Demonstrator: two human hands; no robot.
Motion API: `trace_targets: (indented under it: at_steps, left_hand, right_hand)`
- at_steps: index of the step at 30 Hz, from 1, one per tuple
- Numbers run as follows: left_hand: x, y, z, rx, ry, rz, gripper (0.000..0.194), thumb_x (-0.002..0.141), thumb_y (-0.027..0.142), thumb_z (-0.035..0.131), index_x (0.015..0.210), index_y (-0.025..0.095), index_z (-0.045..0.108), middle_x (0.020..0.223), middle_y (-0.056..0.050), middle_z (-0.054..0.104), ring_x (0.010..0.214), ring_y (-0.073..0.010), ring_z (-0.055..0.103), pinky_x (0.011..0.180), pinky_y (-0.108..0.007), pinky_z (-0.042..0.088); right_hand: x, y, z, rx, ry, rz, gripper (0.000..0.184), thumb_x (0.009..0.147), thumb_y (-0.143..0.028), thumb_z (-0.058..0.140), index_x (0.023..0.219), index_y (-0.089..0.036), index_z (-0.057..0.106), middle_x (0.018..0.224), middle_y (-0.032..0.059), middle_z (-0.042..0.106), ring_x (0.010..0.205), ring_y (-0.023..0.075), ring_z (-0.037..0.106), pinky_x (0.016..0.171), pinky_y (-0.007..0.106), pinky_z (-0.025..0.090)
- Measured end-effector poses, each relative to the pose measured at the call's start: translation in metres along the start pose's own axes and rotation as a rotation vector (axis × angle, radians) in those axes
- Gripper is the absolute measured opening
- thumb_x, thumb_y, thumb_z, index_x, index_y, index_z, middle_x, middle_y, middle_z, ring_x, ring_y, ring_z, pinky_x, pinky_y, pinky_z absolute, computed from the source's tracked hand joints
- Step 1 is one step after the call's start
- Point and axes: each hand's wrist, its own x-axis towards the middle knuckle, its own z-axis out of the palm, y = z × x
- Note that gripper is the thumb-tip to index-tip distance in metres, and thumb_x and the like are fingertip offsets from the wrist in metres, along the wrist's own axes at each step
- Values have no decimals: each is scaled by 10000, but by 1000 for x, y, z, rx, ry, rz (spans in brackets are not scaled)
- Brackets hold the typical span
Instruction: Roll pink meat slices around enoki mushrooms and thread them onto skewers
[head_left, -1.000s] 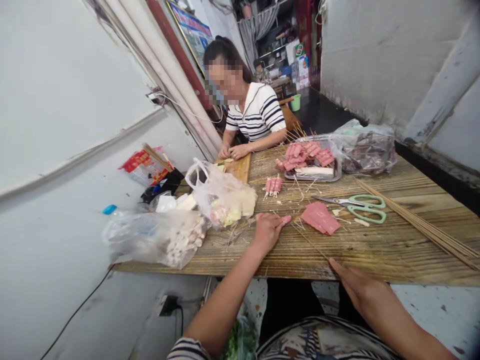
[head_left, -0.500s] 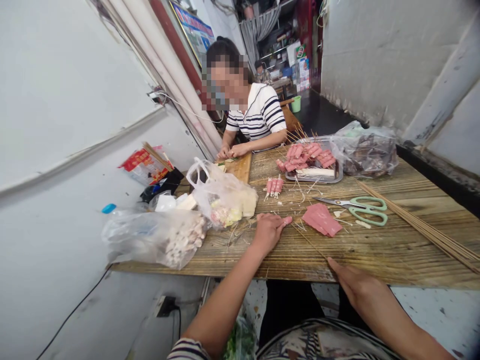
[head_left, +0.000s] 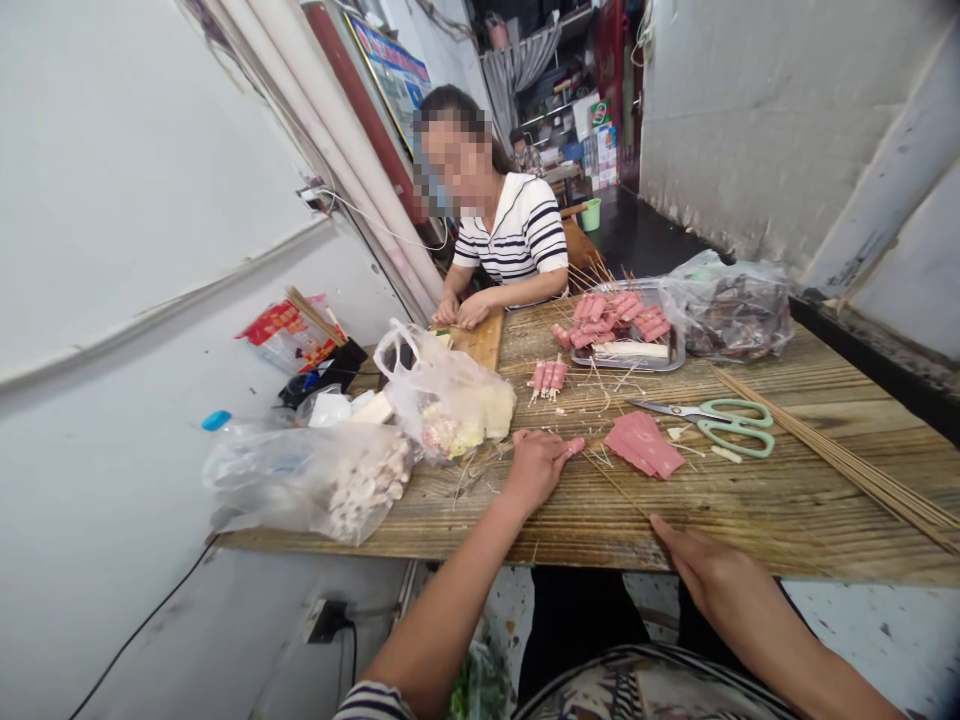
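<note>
My left hand [head_left: 534, 466] rests on the wooden table [head_left: 750, 510], its fingers closed on a small pink ham roll [head_left: 574, 445]. My right hand [head_left: 701, 565] is at the table's front edge. Its fingertips pinch the near end of a thin bamboo skewer [head_left: 619, 488], which points up-left toward the roll. A stack of pink ham slices [head_left: 645, 445] lies just right of the roll. Green-handled scissors [head_left: 724, 420] lie beyond the slices.
A metal tray [head_left: 671, 355] of skewered ham and a small group of finished skewers [head_left: 547, 375] sit further back. A bundle of bamboo skewers [head_left: 847, 465] lies at the right. Plastic food bags [head_left: 446, 395] [head_left: 315, 475] crowd the left. A person in a striped shirt [head_left: 517, 235] works at a cutting board [head_left: 480, 338].
Both my hands stay almost where they were; the right hand has edged slightly left along the table edge. The person opposite has shifted a little.
</note>
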Motion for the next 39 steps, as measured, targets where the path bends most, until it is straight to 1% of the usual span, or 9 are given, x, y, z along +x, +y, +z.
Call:
trace_targets:
  at_steps: [11,18,23,28,30,32,34,36,39]
  left_hand:
    - [1,-3,0,-8,-23,9,362,966,409,433,882,279,760,775,-2,739,752,-134,616,807,-340,318]
    - [2,-4,-1,5,-38,17,350,971,397,426,917,289,754,762,-5,735,738,-136,607,817,-342,313]
    - [1,-3,-1,3,-39,10,335,970,370,440,892,280,753,762,-1,730,743,-138,600,820,-349,301]
    - [1,1,-2,9,-53,-23,300,955,341,483,845,278,755,743,3,726,743,-148,602,802,-353,306]
    - [-1,2,-2,-13,-32,-44,231,932,333,530,886,291,753,786,5,736,774,-156,617,808,-352,324]
    - [-5,1,1,-44,-5,-51,179,909,316,571,968,305,740,849,3,744,806,-164,628,813,-348,352]
    - [-9,0,6,-75,41,-50,184,899,298,587,1017,305,728,890,-4,746,821,-167,633,807,-336,386]
    - [-12,-1,12,-96,104,-53,187,901,289,582,1014,299,731,909,-8,747,819,-164,636,793,-325,412]
    - [-9,0,17,-124,180,-65,188,903,294,579,1006,285,735,929,-12,750,822,-163,642,792,-322,441]
  right_hand:
    - [15,-2,2,-13,-6,9,403,911,-124,344,1201,-126,623,842,83,718,667,171,683,593,270,567]
    - [42,-9,5,-50,-16,-43,457,820,-16,385,1179,-147,636,899,84,731,697,155,692,645,232,566]
    - [63,-16,9,-150,-75,12,459,807,-14,398,1191,-115,629,990,137,718,720,170,696,682,262,564]
    - [79,-31,4,-258,-187,76,485,807,-20,428,1244,-137,602,943,126,716,703,181,691,582,230,520]
    - [79,-37,-1,-295,-190,76,487,798,-17,446,1244,-140,600,909,115,716,656,180,678,547,239,506]
    - [75,-38,-10,-314,-145,47,441,808,-26,453,1202,-133,621,896,112,710,687,191,669,581,264,516]
    - [68,-29,-21,-317,-62,-8,364,838,-58,451,1137,-130,645,918,118,700,802,218,656,691,316,531]
    - [62,-8,-32,-307,21,-65,333,856,-79,441,1108,-147,648,1005,118,687,961,248,615,831,382,509]
    - [62,32,-40,-278,91,-154,409,846,-61,436,1191,-195,609,1234,80,621,1189,275,500,948,438,450]
